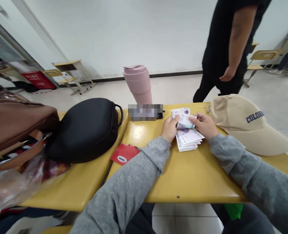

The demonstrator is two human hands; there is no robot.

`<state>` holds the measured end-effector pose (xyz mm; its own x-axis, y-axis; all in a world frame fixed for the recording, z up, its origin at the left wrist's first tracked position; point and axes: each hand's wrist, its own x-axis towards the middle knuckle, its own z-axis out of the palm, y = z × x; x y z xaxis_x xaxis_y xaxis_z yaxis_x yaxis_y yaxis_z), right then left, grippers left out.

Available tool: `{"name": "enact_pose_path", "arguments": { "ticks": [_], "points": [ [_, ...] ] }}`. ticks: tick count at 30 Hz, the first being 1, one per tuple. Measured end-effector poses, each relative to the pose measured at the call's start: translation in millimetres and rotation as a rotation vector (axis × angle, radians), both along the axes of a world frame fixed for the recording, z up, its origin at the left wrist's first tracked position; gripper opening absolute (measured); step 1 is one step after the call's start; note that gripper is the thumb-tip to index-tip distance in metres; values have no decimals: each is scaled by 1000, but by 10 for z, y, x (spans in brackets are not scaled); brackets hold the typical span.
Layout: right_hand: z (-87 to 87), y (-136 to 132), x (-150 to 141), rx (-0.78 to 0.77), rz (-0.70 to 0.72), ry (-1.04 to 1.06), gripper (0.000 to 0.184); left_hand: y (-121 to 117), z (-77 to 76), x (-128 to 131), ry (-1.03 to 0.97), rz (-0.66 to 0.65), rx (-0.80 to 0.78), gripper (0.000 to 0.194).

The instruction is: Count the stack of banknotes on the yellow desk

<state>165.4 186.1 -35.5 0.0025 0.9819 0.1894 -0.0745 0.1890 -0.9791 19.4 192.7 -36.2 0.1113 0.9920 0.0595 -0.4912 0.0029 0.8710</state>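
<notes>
A stack of banknotes [188, 139] is fanned out just above the yellow desk [195, 182]. My left hand [170, 128] is closed on the stack's left side, thumb on top. My right hand [204, 125] pinches the top note [185, 117] from the right and bends it upward. Both arms wear grey sleeves. A red packet [124, 154] lies flat on the desk left of my left forearm.
A beige cap [246, 125] lies right of my hands. A pink cup [139, 84] and a phone [159, 114] stand behind them. On the left desk sit a black case [85, 130] and a brown bag [17, 126]. A person in black [228, 48] stands beyond the desk.
</notes>
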Motion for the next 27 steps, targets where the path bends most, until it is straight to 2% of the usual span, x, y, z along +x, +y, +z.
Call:
{"name": "enact_pose_path", "arguments": {
  "ticks": [16,27],
  "points": [
    [94,-108,-48,-3,20,73,37,33,-25,-16,-11,0,-5,34],
    [134,-148,-22,49,-3,37,37,10,-10,-19,3,-4,-24,34]
  ]
}}
